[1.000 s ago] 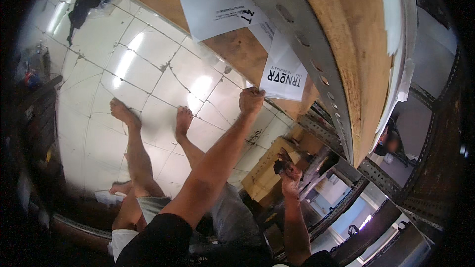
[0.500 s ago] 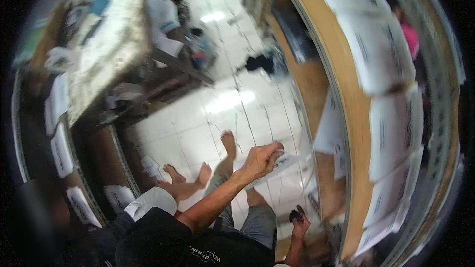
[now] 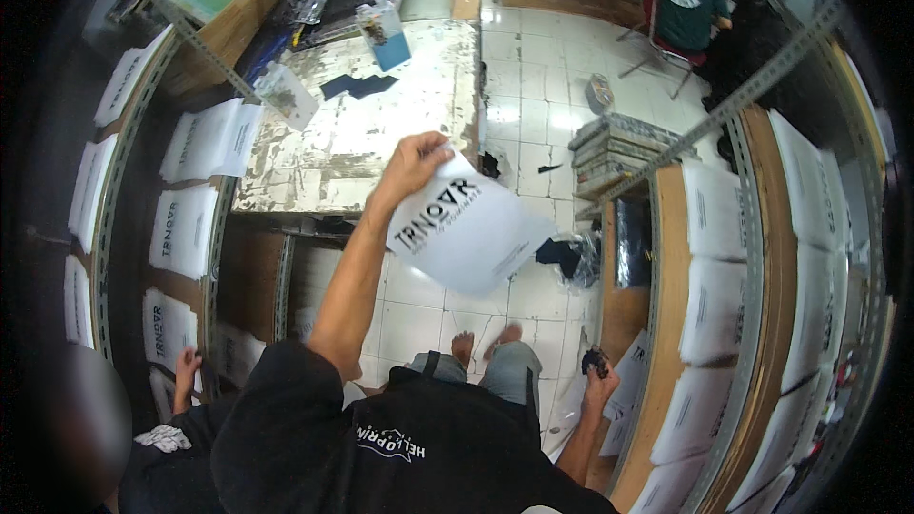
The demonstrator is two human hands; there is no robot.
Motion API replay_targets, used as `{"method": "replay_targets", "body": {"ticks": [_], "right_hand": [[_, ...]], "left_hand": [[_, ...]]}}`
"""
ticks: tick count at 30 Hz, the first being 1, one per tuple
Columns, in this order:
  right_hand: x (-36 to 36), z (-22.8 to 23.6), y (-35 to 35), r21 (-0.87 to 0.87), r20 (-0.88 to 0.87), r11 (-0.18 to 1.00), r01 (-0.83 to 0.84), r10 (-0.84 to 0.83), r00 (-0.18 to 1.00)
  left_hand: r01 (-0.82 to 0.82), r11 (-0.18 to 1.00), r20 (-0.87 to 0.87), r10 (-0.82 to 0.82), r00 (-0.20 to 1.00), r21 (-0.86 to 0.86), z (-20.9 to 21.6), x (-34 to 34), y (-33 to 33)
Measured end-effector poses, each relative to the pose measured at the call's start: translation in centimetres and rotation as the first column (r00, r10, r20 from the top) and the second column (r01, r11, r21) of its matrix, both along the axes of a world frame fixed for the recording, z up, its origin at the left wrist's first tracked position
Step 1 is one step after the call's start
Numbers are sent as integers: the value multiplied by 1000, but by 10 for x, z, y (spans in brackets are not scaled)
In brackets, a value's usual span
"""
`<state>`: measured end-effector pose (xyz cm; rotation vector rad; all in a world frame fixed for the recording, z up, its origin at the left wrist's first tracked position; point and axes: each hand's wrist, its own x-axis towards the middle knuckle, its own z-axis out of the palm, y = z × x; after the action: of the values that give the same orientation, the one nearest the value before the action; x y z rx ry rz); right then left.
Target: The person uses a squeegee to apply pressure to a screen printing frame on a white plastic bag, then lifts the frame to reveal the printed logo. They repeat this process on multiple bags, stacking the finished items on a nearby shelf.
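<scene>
My left hand is raised at mid-view, with thumb and fingers pinching the top corner of a white sheet. Bold black lettering is printed on that sheet, which hangs tilted above the tiled floor. Lower right, beside the wooden shelf, my right hand is closed around a small dark crumpled thing; its kind cannot be made out. Close to this hand, a printed sheet sticks out from the shelf.
Stacked printed sheets fill the left shelves, where a co-worker's hand touches a stack. More stacks line the right rack. A paint-stained table holds containers. Far right, a person in green sits on a chair.
The view has swung up, bringing the whole table and the seated person into sight. My left hand has lifted the sheet, whose printed face now shows. My right hand still grips the dark thing.
</scene>
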<state>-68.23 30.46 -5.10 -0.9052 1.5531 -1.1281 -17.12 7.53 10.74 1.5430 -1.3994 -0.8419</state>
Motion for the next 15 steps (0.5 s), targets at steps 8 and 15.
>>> {"method": "replay_targets", "body": {"ticks": [8, 15], "right_hand": [[36, -11, -170, -100, -34, 956, -275, 273, 961], [75, -22, -316, -158, -55, 890, -428, 425, 903]], "left_hand": [[-234, 961, 389, 161, 907, 149, -71, 106, -134], [-477, 871, 588, 325, 741, 120, -105, 119, -180]]}}
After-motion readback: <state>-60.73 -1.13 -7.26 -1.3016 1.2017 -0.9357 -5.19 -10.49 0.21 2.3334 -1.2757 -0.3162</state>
